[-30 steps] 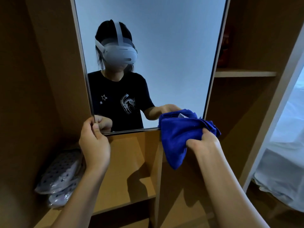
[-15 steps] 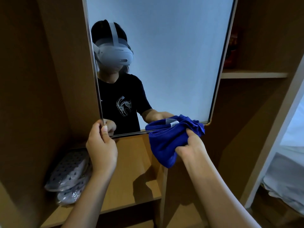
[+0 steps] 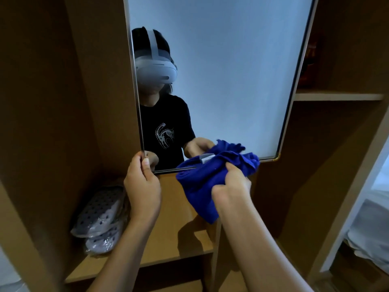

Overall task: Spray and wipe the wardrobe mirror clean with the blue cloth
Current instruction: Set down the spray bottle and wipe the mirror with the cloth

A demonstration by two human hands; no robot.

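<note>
While pinching the lower-left corner of the tall metal-framed wardrobe mirror (image 3: pixel 221 76), left hand (image 3: pixel 143 186) steadies it. Right hand (image 3: pixel 230 186), fingers curled round bunched blue cloth (image 3: pixel 210 178), presses against bottom edge, lower centre; unwiped glass extends upward.

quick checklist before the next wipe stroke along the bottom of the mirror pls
1. Left hand steadies the mirror at its lower left corner: ok.
2. Right hand grips the blue cloth firmly: ok.
3. Cloth against the mirror's bottom edge: ok.
4. Glass wet with spray: cannot tell.
5. Streaks left on the glass: cannot tell.
6. Bagged slippers on the shelf below clear of the stroke: ok.
</note>
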